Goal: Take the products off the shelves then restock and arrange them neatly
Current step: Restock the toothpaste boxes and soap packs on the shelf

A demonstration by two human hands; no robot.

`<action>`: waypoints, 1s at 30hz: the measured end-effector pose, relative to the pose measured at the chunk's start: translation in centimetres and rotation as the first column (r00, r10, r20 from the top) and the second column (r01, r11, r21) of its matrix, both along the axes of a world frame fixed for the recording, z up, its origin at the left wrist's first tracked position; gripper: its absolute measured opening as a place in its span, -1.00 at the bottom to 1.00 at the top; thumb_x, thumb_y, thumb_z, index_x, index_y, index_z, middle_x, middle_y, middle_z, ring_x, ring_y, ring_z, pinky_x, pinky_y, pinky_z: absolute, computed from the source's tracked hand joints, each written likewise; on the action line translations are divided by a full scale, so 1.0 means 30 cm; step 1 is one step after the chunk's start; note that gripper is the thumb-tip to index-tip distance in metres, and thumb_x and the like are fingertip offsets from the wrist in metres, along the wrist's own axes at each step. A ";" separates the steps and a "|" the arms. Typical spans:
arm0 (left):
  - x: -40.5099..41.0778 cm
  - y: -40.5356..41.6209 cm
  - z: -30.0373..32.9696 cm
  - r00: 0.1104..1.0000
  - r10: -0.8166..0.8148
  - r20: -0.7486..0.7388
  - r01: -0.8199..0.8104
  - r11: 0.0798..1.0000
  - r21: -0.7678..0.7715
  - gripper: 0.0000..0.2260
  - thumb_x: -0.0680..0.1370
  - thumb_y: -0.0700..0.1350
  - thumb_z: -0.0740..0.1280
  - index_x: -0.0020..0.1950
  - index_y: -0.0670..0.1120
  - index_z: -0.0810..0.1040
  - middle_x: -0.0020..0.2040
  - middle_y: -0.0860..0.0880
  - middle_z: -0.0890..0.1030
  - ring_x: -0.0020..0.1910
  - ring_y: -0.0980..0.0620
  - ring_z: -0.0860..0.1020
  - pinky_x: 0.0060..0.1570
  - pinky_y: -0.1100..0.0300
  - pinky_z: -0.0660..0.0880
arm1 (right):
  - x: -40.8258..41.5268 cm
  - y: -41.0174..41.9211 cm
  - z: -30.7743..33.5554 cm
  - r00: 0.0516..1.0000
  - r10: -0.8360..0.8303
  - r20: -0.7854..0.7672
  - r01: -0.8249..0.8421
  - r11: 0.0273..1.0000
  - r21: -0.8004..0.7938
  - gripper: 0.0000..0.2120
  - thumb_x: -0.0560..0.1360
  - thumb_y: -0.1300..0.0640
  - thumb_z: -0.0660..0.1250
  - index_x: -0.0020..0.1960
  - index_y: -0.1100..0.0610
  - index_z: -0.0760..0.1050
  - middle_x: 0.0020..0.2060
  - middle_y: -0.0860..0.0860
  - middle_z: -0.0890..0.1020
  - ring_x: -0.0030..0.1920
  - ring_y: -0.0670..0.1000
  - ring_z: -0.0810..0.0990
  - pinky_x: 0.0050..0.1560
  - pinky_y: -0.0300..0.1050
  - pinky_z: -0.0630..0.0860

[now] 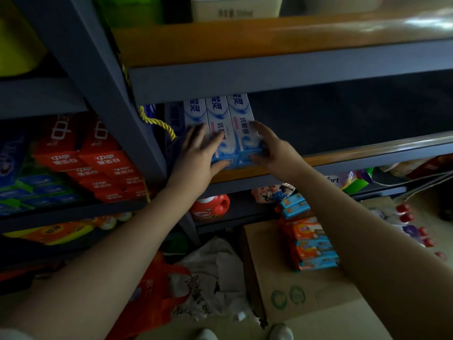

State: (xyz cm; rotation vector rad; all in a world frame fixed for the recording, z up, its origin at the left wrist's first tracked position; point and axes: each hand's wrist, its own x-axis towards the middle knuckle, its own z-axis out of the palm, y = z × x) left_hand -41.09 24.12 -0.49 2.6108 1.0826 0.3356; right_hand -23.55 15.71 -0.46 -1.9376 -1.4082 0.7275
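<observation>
Three white and blue toothpaste boxes (239, 114) lie side by side, lengthwise, at the left end of the middle shelf (343, 155). My left hand (199, 153) lies on top of the left and middle boxes with its fingers spread flat and its thumb at their front end. My right hand (267, 146) holds the front end of the rightmost box, index finger stretched along its top, thumb under its front edge. A dark blue box (174, 119) sits left of them, partly hidden by the shelf post.
A grey upright post (117, 106) with a yellow rope (159, 122) stands left of the boxes. Red and blue boxes (81, 158) fill the left rack. Below are a red detergent bottle (210, 208), stacked soap packs (308, 239) on a cardboard box (294, 295), and bags on the floor.
</observation>
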 end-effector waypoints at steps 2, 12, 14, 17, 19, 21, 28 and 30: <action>-0.002 -0.003 0.002 1.000 -0.005 -0.004 0.005 1.000 0.011 -0.45 0.54 0.04 0.25 0.50 0.01 0.17 0.54 -0.10 0.02 0.51 -0.13 -0.08 0.42 -0.01 0.07 | 0.001 -0.006 -0.001 0.999 0.019 0.033 -0.019 1.000 0.022 -0.34 0.50 0.22 0.31 0.49 -0.02 0.08 0.26 0.06 0.50 0.10 -0.01 0.57 0.16 -0.02 0.53; 0.028 -0.152 -0.065 0.980 -0.195 0.048 0.166 0.920 0.356 -0.64 0.51 -0.11 0.26 0.29 -0.14 0.46 0.35 -0.16 0.42 0.39 -0.19 0.25 0.33 -0.14 0.24 | 0.023 -0.173 -0.028 0.880 -0.146 0.452 0.061 0.978 0.198 -0.56 0.54 0.24 0.21 0.40 0.20 0.28 0.23 0.18 0.49 0.21 0.21 0.44 0.18 0.11 0.40; 0.042 -0.237 -0.122 0.941 -0.322 0.104 0.279 0.911 0.303 -0.68 0.50 -0.13 0.21 0.21 -0.15 0.52 0.29 -0.16 0.48 0.34 -0.13 0.29 0.30 -0.03 0.29 | 0.059 -0.278 -0.088 0.858 -0.250 0.449 0.146 0.956 0.255 -0.68 0.51 0.30 0.21 0.26 0.23 0.41 0.11 0.18 0.52 0.11 0.21 0.48 0.08 0.07 0.42; 0.068 -0.359 -0.249 0.892 -0.448 0.065 0.433 0.886 0.168 -0.70 0.47 -0.12 0.17 0.10 -0.15 0.60 0.16 -0.12 0.56 0.25 -0.07 0.36 0.19 0.02 0.41 | 0.147 -0.436 -0.207 0.860 -0.181 0.477 0.164 0.983 0.077 -0.79 0.50 0.31 0.21 0.11 0.21 0.49 0.04 0.16 0.53 0.07 0.19 0.49 0.03 0.08 0.47; 0.093 -0.427 -0.336 0.875 -0.484 0.019 0.482 0.874 0.062 -0.69 0.46 -0.10 0.15 0.06 -0.12 0.61 0.11 -0.08 0.58 0.21 -0.04 0.39 0.12 0.03 0.48 | 0.211 -0.527 -0.282 0.880 -0.087 0.467 0.149 0.984 -0.096 -0.78 0.50 0.28 0.22 0.12 0.17 0.51 0.09 0.13 0.53 0.12 0.18 0.48 0.07 0.10 0.46; 0.126 -0.484 -0.415 0.882 -0.470 -0.029 0.468 0.882 -0.048 -0.69 0.44 -0.08 0.15 0.03 -0.09 0.62 0.06 -0.04 0.59 0.16 -0.02 0.43 0.07 0.04 0.54 | 0.273 -0.598 -0.350 0.895 0.005 0.447 0.136 0.949 -0.284 -0.73 0.51 0.22 0.22 0.20 0.12 0.49 0.18 0.11 0.50 0.19 0.16 0.44 0.15 0.04 0.41; 0.275 -0.666 -0.582 0.969 -0.142 -0.200 0.033 0.884 -0.467 -0.64 0.60 -0.02 0.17 0.39 -0.02 0.32 0.39 0.06 0.30 0.19 0.05 0.46 0.09 0.17 0.45 | 0.438 -0.690 -0.545 0.915 0.277 0.294 -0.039 0.785 -0.618 -0.56 0.53 0.18 0.21 0.40 0.04 0.28 0.40 0.04 0.30 0.36 0.12 0.31 0.31 0.02 0.35; 0.317 -0.695 -0.624 0.983 -0.032 -0.183 -0.065 0.862 -0.502 -0.62 0.59 0.00 0.19 0.40 -0.03 0.30 0.39 0.05 0.29 0.20 0.05 0.45 0.08 0.17 0.45 | 0.464 -0.685 -0.596 0.896 0.338 0.287 -0.090 0.772 -0.629 -0.49 0.55 0.14 0.20 0.47 0.04 0.15 0.48 0.02 0.17 0.43 0.12 0.21 0.36 0.06 0.30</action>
